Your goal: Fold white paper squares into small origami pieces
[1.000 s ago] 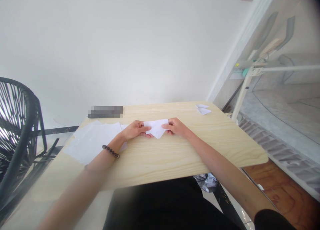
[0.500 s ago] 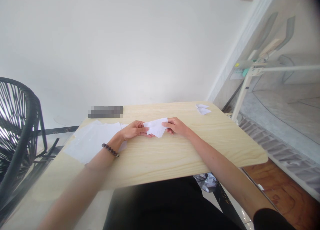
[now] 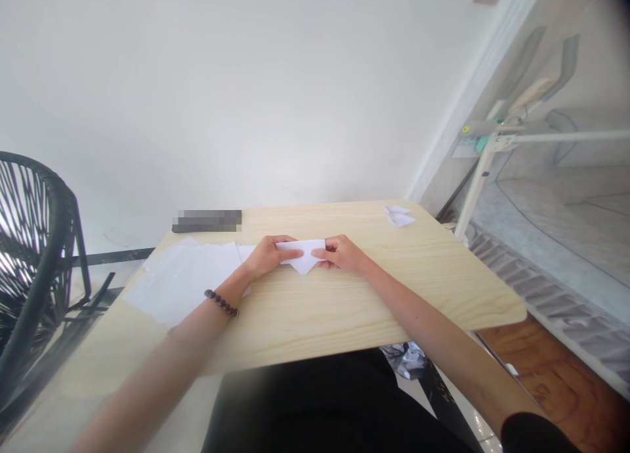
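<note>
A folded sheet of white paper (image 3: 304,256) is held between both hands over the middle of the table. Its top edge runs straight, and a point juts down toward me. My left hand (image 3: 272,255) grips the left end, thumb lying on the front face. On the right end, my right hand (image 3: 340,252) pinches the paper between thumb and fingers. The fingers behind the sheet are partly hidden. Loose white sheets (image 3: 182,279) lie spread at the left, partly beneath my left forearm.
A folded white paper piece (image 3: 399,216) rests at the table's far right. A dark pixelated object (image 3: 207,220) lies at the far left edge of the wooden table (image 3: 394,308). A black woven chair (image 3: 44,243) stands left, a white metal frame (image 3: 480,184) right, a wall behind.
The paper has turned from a tilt to nearly level, its point now centred and facing me. My left thumb has slid further across its face.
</note>
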Available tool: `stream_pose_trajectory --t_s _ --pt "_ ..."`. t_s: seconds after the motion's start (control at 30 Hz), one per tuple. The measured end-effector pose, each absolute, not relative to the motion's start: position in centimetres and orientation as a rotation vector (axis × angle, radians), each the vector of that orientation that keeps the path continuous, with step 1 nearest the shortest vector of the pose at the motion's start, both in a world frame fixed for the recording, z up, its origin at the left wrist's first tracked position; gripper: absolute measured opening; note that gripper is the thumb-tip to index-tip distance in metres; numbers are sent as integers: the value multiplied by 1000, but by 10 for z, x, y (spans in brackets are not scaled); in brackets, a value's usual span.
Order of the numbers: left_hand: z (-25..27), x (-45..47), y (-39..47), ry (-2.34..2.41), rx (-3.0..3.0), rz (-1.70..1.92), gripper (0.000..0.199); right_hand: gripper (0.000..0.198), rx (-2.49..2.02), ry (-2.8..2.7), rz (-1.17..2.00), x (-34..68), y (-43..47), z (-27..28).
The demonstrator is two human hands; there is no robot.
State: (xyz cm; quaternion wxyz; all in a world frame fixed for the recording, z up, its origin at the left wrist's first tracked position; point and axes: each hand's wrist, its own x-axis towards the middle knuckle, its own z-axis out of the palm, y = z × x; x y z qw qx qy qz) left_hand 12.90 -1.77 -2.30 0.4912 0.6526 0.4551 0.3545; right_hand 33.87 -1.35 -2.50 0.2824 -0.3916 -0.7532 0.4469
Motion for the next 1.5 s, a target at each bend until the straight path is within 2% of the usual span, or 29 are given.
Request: stream_pose_trajectory --t_s 0.4,0.8,1.07,1.23,1.4,1.5 --pt "-23 130 -13 1052 1511 866 38 38 -1098 -1929 1230 339 -12 -25" --pt "-23 120 -7 973 1435 835 35 51 -1068 -1864 1288 342 -7 -26" --pt "-18 120 -12 999 1418 941 44 47 -1020 -1810 1320 342 -6 -28" --pt "-19 118 -10 987 1457 937 41 47 -1002 -1811 1344 344 -4 -32" --pt "-20 117 -9 1000 1471 938 40 47 -1027 -1823 1287 345 -3 -31" --pt "-18 118 -10 1053 1501 984 37 46 -1063 -1865 1150 344 -5 -30"
